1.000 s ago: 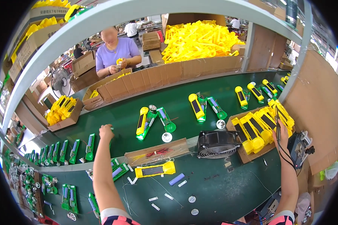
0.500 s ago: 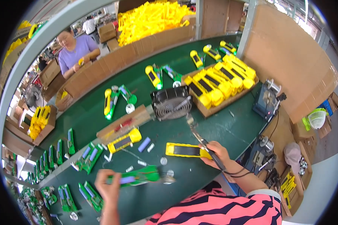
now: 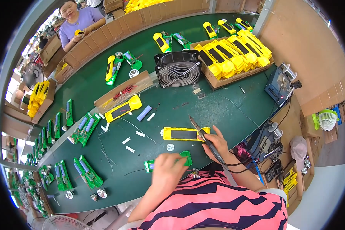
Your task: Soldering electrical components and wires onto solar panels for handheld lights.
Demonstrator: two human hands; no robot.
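My right hand [image 3: 217, 146] is closed round a soldering iron [image 3: 212, 147], whose tip points away from me over the table. Beneath it lies a yellow casing [image 3: 182, 134] with a dark panel; whether my fingers touch its right end I cannot tell. A green casing half [image 3: 184, 158] with a blue battery cell lies near the table's front edge, a round reflector [image 3: 194, 174] beside its right end. Over this casing is my left hand [image 3: 166, 170], blurred, fingers drawn together; what they pinch, if anything, is hidden.
A black fan [image 3: 178, 73] stands beyond, next to a carton tray [image 3: 222, 82] of yellow casings. Another yellow casing [image 3: 120, 110], a loose blue cell [image 3: 144, 113] and white strips lie mid-table. Green assemblies [image 3: 89, 172] line the left. At right is a soldering station [image 3: 278, 86]. A person [image 3: 80, 23] sits across.
The green casing has come right and nearer to me, and now lies on the table under my left hand. My right hand keeps the iron, its tip lower over the yellow casing.
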